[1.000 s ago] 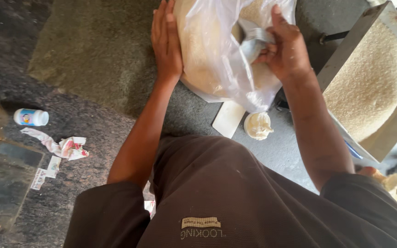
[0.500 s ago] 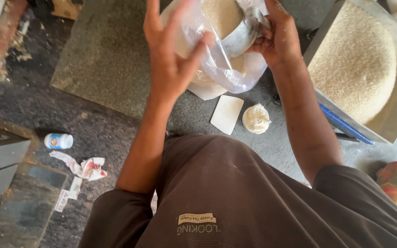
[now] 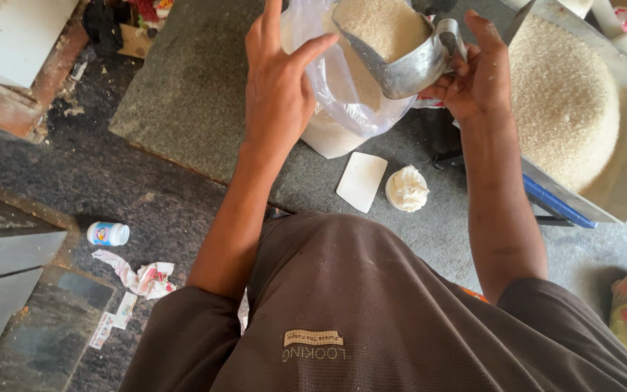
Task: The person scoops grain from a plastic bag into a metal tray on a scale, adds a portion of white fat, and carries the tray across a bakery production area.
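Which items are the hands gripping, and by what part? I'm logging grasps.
The right hand holds a metal scoop of white grain by its handle; the left hand holds the clear plastic bag at its rim.

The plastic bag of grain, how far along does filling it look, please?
Done: the clear plastic bag already holds a fair amount of white grain. In hand: the left hand holds the bag's mouth open while the right hand tips a full metal scoop over it. Left: the bag is untied.
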